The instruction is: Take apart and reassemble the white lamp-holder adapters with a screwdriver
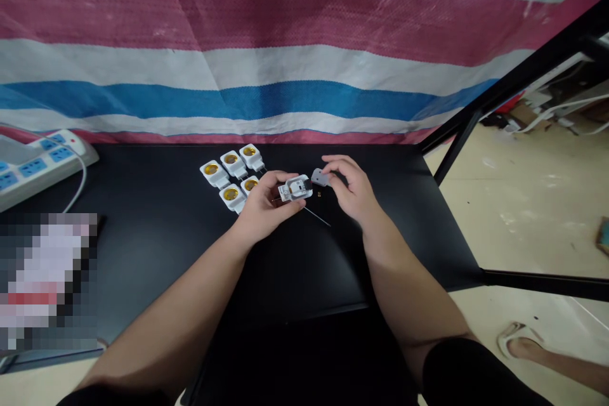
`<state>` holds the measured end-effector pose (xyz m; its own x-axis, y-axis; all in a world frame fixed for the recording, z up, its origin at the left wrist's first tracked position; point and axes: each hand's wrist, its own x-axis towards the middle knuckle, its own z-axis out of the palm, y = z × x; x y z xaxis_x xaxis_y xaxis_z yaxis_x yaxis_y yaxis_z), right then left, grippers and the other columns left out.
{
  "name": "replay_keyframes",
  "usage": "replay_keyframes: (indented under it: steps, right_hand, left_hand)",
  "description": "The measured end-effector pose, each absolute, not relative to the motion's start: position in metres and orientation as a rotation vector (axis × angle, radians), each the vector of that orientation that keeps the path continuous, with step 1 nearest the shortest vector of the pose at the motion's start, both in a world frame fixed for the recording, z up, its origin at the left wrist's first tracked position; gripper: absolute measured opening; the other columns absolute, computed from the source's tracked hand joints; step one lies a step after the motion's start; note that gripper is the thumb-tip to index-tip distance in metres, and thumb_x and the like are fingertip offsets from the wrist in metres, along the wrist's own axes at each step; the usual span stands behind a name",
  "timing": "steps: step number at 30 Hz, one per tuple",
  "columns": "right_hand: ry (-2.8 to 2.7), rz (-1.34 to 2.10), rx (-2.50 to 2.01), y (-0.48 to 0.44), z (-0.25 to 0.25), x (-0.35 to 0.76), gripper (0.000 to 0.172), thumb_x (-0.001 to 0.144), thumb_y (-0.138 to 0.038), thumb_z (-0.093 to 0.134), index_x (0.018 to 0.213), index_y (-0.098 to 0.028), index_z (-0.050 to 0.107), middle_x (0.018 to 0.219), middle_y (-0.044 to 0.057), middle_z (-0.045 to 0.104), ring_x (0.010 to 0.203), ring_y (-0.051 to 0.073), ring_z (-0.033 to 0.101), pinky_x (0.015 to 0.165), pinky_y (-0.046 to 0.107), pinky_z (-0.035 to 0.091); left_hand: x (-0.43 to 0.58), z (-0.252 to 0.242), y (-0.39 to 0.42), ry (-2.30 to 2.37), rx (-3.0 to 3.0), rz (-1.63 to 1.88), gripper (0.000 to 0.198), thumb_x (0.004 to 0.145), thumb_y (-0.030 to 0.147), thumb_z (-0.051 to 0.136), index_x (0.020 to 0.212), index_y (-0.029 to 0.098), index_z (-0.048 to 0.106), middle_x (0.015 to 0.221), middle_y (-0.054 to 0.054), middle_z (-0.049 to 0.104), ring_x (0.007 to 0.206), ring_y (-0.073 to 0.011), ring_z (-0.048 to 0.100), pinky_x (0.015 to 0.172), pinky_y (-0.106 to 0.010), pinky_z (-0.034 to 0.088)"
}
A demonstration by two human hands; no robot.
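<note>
My left hand (267, 204) is closed round a white plug-in lamp housing (295, 188), whose inside faces up. Just right of it, my right hand (349, 187) pinches a small grey cover plate (319, 177) between thumb and fingers. The plate is apart from the housing. Tiny brass-coloured parts (319, 194) lie on the table below the plate. A thin metal rod, like a screwdriver shaft (318, 216), sticks out under my left hand; its other end is hidden. Several white plug-in units with yellow round centres (231, 163) lie in rows left of my left hand, which partly covers them.
The black table (157, 203) meets a striped plastic sheet (285, 19) at its back. A white power strip (52, 162) with a cable lies at the left, near a blurred-out object (47, 279). Black frame bars (457, 139) stand at right; another person's foot (521, 347) shows on the floor.
</note>
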<state>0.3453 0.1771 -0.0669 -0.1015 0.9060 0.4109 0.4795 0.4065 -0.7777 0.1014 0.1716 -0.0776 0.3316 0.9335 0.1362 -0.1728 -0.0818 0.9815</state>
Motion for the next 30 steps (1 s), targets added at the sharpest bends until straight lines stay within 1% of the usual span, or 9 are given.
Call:
replay_keyframes:
  steps: [3, 5, 8, 11, 17, 20, 24, 26, 30]
  right_hand:
    - [-1.964, 0.422, -1.415, 0.182, -0.076, 0.356, 0.034, 0.094, -0.003, 0.06, 0.106, -0.027, 0.082, 0.143, 0.01, 0.075, 0.133, 0.034, 0.068, 0.121, 0.064, 0.051]
    - [-2.052, 0.407, -1.481, 0.184, -0.085, 0.358, 0.041, 0.091, -0.001, 0.061, 0.111, -0.027, 0.084, 0.147, 0.011, 0.072, 0.134, 0.035, 0.067, 0.12, 0.063, 0.053]
    - [-2.068, 0.395, -1.503, 0.187, -0.096, 0.357, 0.046, 0.093, -0.001, 0.059, 0.119, -0.028, 0.086, 0.141, 0.011, 0.073, 0.127, 0.033, 0.069, 0.119, 0.062, 0.055]
    - [-2.005, 0.412, -1.508, 0.189, -0.102, 0.358, 0.048, 0.094, -0.001, 0.058, 0.122, -0.028, 0.087, 0.133, 0.012, 0.07, 0.119, 0.03, 0.073, 0.116, 0.056, 0.059]
    - [-1.916, 0.423, -1.623, 0.188, -0.1, 0.362, 0.042, 0.092, -0.007, 0.065, 0.125, -0.022, 0.085, 0.116, 0.012, 0.066, 0.094, 0.025, 0.073, 0.097, 0.048, 0.066]
    - [-1.963, 0.323, -1.594, 0.186, -0.092, 0.364, 0.046, 0.087, -0.005, 0.067, 0.126, -0.022, 0.083, 0.121, 0.013, 0.07, 0.104, 0.03, 0.072, 0.105, 0.054, 0.063]
    - [-2.129, 0.34, -1.453, 0.185, -0.086, 0.366, 0.061, 0.083, 0.004, 0.062, 0.134, -0.025, 0.078, 0.151, 0.011, 0.071, 0.139, 0.036, 0.064, 0.122, 0.06, 0.052]
    - [-2.165, 0.413, -1.443, 0.186, -0.086, 0.368, 0.057, 0.084, 0.003, 0.062, 0.131, -0.025, 0.078, 0.15, 0.01, 0.073, 0.138, 0.035, 0.066, 0.122, 0.06, 0.052]
    - [-2.13, 0.483, -1.479, 0.188, -0.083, 0.377, 0.042, 0.086, -0.007, 0.071, 0.123, -0.024, 0.079, 0.132, 0.011, 0.078, 0.123, 0.034, 0.072, 0.113, 0.057, 0.056]
  left_hand:
    - [0.101, -0.075, 0.171, 0.824, 1.368, 1.049, 0.046, 0.085, 0.027, 0.095, 0.126, 0.021, 0.073, 0.118, -0.008, 0.081, 0.103, -0.0211, 0.079, 0.094, -0.035, 0.067]
    - [0.102, -0.074, 0.17, 0.849, 1.405, 1.022, 0.046, 0.086, 0.028, 0.094, 0.126, 0.02, 0.073, 0.116, -0.008, 0.08, 0.1, -0.0213, 0.079, 0.09, -0.034, 0.068]
    - [0.103, -0.073, 0.167, 0.889, 1.482, 0.977, 0.046, 0.086, 0.029, 0.092, 0.127, 0.018, 0.073, 0.117, -0.01, 0.079, 0.097, -0.0209, 0.079, 0.085, -0.033, 0.067]
    - [0.104, -0.073, 0.166, 0.905, 1.553, 0.954, 0.044, 0.088, 0.029, 0.089, 0.128, 0.018, 0.074, 0.118, -0.011, 0.079, 0.096, -0.021, 0.079, 0.084, -0.033, 0.067]
    - [0.102, -0.073, 0.168, 0.95, 1.624, 0.951, 0.041, 0.09, 0.032, 0.086, 0.126, 0.017, 0.074, 0.117, -0.011, 0.081, 0.097, -0.0221, 0.08, 0.086, -0.035, 0.069]
    - [0.101, -0.074, 0.168, 0.98, 1.667, 0.931, 0.042, 0.09, 0.034, 0.086, 0.126, 0.019, 0.075, 0.116, -0.01, 0.082, 0.095, -0.0228, 0.081, 0.085, -0.036, 0.068]
    - [0.101, -0.077, 0.167, 0.991, 1.659, 0.923, 0.044, 0.09, 0.037, 0.086, 0.128, 0.019, 0.074, 0.117, -0.01, 0.082, 0.095, -0.0233, 0.081, 0.086, -0.038, 0.069]
    - [0.102, -0.077, 0.167, 0.97, 1.619, 0.935, 0.043, 0.091, 0.036, 0.085, 0.128, 0.018, 0.074, 0.119, -0.011, 0.082, 0.098, -0.0237, 0.082, 0.089, -0.039, 0.07]
    - [0.101, -0.079, 0.169, 0.966, 1.571, 0.913, 0.044, 0.089, 0.034, 0.087, 0.128, 0.017, 0.074, 0.116, -0.012, 0.083, 0.101, -0.0244, 0.082, 0.092, -0.04, 0.071]
